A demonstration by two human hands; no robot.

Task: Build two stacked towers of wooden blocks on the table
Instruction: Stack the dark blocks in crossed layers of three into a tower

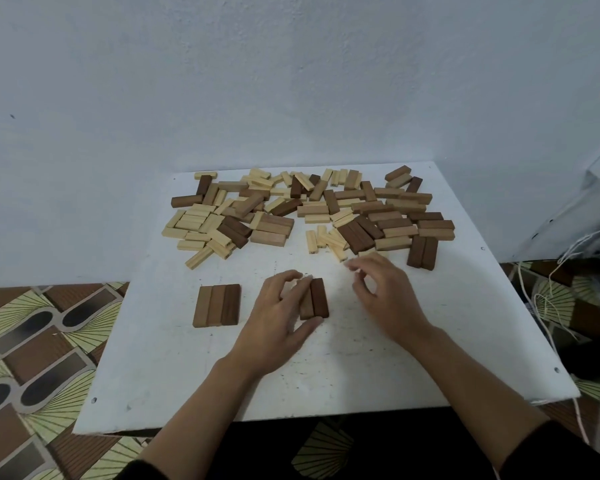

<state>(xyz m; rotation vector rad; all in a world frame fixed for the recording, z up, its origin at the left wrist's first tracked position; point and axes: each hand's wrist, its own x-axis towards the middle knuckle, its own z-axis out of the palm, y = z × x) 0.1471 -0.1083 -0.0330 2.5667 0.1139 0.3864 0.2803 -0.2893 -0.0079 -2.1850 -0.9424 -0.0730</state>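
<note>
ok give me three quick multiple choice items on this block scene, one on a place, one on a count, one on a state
1. Where on the table does the loose pile of blocks lie?
A. at the far side, toward the wall
B. at the near edge
C. on the floor

2. How many blocks form the flat row to the left of the left hand?
A. two
B. three
C. five

3. What does the right hand hold?
A. a dark block
B. a pale block
C. nothing

Answers:
1 A, the pile lies beyond both hands, toward the wall.
2 B, three blocks lie side by side.
3 C, its loosely curled fingers show no block, while the left hand grips the second set of blocks.
</note>
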